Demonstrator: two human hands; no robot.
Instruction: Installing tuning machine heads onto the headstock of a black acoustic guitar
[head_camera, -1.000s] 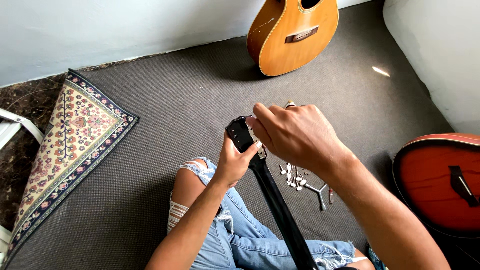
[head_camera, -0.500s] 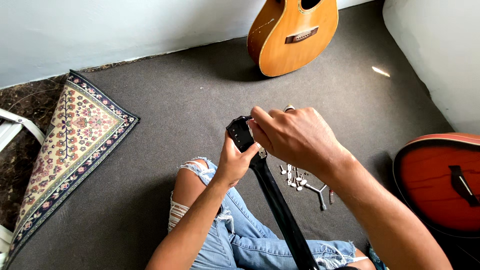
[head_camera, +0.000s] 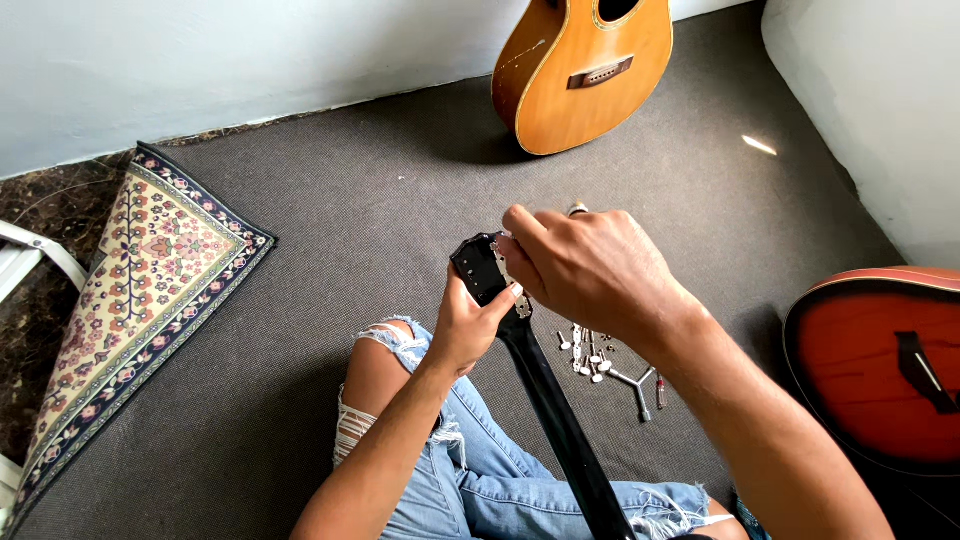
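Loose pegs (head_camera: 590, 352) lay on carpet (head_camera: 330, 240) just past the fingers, right hand (head_camera: 590, 268) hid the headstock (head_camera: 485, 268), fingers pinched on it, left hand (head_camera: 468, 328) gripped the neck (head_camera: 550, 410), long axis pointing away, up-left.

Bare forearms, no sleeves — ripped light-blue jeans (head_camera: 480, 470), frayed at the knees.
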